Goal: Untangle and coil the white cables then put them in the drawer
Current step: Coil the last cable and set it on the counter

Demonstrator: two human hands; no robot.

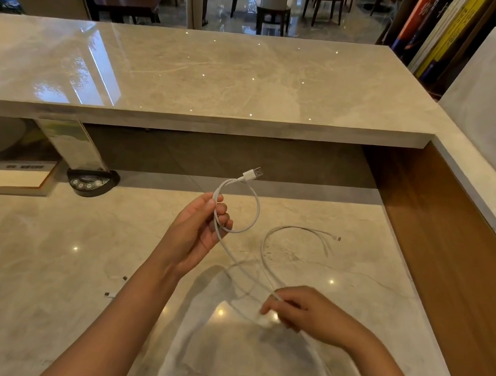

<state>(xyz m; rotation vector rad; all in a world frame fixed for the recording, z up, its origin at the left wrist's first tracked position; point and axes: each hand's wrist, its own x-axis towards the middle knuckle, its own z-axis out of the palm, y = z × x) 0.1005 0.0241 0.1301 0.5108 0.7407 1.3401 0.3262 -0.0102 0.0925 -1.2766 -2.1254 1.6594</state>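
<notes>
- Connectors [115,286], two small dark-tipped plugs lying on the pale polished marble desk top [26,253] left of the left forearm; their leads are nearly the colour of the stone and cannot be traced.
- Second thin white cable [268,238], lying loose on the desk right of centre in an open curve, small plug end pointing right; its near end blurs into the strands by the right hand, so whether it is a separate lead cannot be told.
- Thin white round-sheathed cable [257,211], held above the desk at centre, one finished loop standing roughly upright, a white-bodied USB plug with metal tip [253,173] sticking up from the top of the loop.
- Left hand [200,229], fingers curled, thumb and fingers pinching the loop where the strands cross.
- Right hand [303,312], lower and nearer, fingers bent and closed around the free run of the same cable, which stretches slantwise between the hands; fingertips blurred.
- Black oval device with round buttons [91,181], far left on the desk, beside a clear upright stand [69,142].
- Drawer: none visible.
</notes>
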